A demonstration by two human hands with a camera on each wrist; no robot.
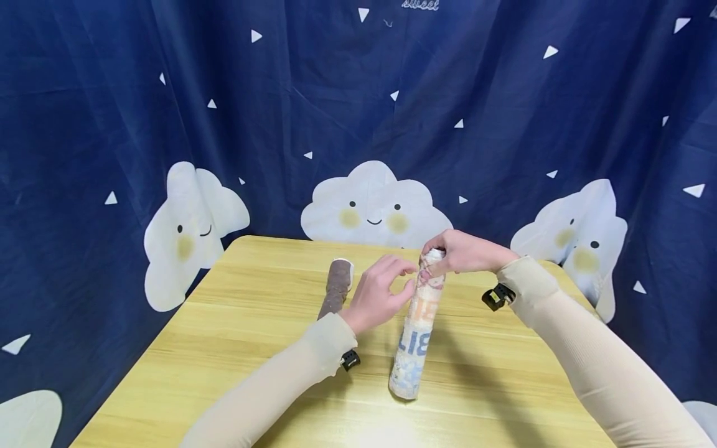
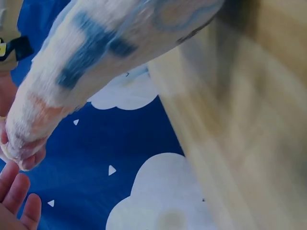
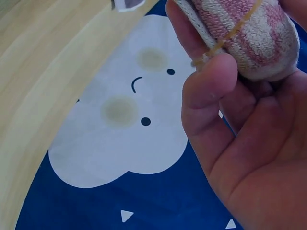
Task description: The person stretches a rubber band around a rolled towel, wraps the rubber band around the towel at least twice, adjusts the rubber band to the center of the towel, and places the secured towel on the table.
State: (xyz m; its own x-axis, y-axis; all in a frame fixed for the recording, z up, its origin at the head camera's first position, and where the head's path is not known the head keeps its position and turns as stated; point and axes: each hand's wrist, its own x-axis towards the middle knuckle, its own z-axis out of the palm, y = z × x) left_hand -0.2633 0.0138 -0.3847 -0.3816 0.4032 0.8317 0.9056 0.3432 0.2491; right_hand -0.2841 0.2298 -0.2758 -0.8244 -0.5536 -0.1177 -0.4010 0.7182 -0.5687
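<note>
A white rolled towel [image 1: 416, 339] with blue, orange and pink print is raised at a slant over the table. My right hand [image 1: 470, 252] grips its upper end, thumb and fingers on opposite sides. In the right wrist view, a thin yellowish rubber band [image 3: 235, 31] crosses the pink-patterned end close to a fingertip. My left hand [image 1: 378, 294] is just left of that end with its fingers loosely bent, holding nothing. Whether a left fingertip touches the towel, I cannot tell. The towel's lower end points toward me; contact with the table is unclear.
A brown roll [image 1: 338, 283] with a white edge lies on the wooden table [image 1: 224, 348], partly hidden behind my left hand. A dark blue curtain [image 1: 336, 93] with white clouds and triangles hangs behind and beside the table.
</note>
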